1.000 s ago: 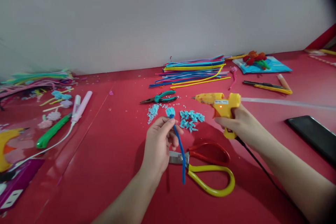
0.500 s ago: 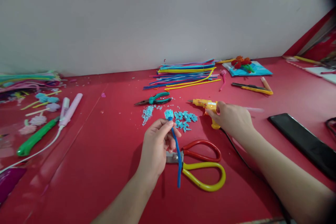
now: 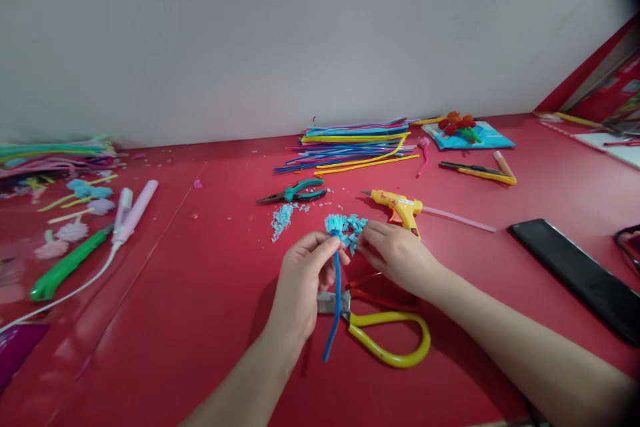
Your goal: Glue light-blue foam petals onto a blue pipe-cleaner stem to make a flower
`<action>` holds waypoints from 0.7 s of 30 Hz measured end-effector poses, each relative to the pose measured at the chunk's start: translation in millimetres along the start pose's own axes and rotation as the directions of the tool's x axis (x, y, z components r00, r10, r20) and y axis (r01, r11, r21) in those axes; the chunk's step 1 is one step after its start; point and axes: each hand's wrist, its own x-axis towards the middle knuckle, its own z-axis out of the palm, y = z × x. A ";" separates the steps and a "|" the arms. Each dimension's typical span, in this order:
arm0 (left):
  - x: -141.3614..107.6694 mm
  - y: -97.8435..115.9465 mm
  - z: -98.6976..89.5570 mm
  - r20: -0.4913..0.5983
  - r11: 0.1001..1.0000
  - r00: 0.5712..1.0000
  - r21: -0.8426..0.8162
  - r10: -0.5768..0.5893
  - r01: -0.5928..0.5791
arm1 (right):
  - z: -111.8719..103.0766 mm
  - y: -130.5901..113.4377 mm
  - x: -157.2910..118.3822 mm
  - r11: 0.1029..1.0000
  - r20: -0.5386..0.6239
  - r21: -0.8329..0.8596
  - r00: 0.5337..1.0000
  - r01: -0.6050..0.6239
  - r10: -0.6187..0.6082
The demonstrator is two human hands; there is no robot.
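My left hand [image 3: 305, 273] pinches a dark blue pipe cleaner [image 3: 334, 310] just below its top, where a tuft of light blue pieces [image 3: 333, 223] fans out. The stem's lower end hangs free over large scissors [image 3: 390, 333] with one yellow and one red handle. At the pile of short light blue cut pieces [image 3: 356, 225], my right hand [image 3: 395, 255] has its fingers curled together; whatever is between the fingertips is hidden. Beyond that hand lies a yellow glue gun [image 3: 397, 203] on its side, a clear glue stick [image 3: 460, 217] sticking out of its back.
Teal-handled pliers [image 3: 300, 191] lie behind light blue fluff [image 3: 281, 221]. Pipe cleaners [image 3: 355, 143] are stacked by the wall. A black phone-like slab [image 3: 575, 280] and a yellow cutter [image 3: 480, 172] lie right. A green-handled tool [image 3: 70, 267] and corded pink tool [image 3: 134, 213] lie left.
My right hand has let go of the glue gun and moved left to the light blue pieces. My left hand has shifted slightly right with the pipe cleaner, whose lower end now swings left.
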 end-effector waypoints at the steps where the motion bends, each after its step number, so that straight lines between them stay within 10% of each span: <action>1: -0.1 -0.1 0.6 0.009 1.000 1.000 0.002 -0.001 0.001 | -3.4 -1.2 -1.0 0.999 0.002 0.045 1.000 -0.015 0.015; 7: -3.0 -0.7 5.4 0.118 0.997 0.993 -0.072 -0.004 0.013 | -17.2 -8.6 -5.4 0.754 0.135 0.624 0.979 -0.203 0.152; 12: -5.3 -3.7 5.5 0.146 0.988 0.989 -0.150 -0.001 0.023 | -16.2 -7.5 -6.1 0.555 0.194 0.790 0.965 -0.260 0.176; 21: -5.7 -1.9 7.8 0.155 0.975 0.988 -0.218 -0.002 0.036 | -17.8 -8.3 -6.8 0.629 0.156 0.736 0.967 -0.249 0.200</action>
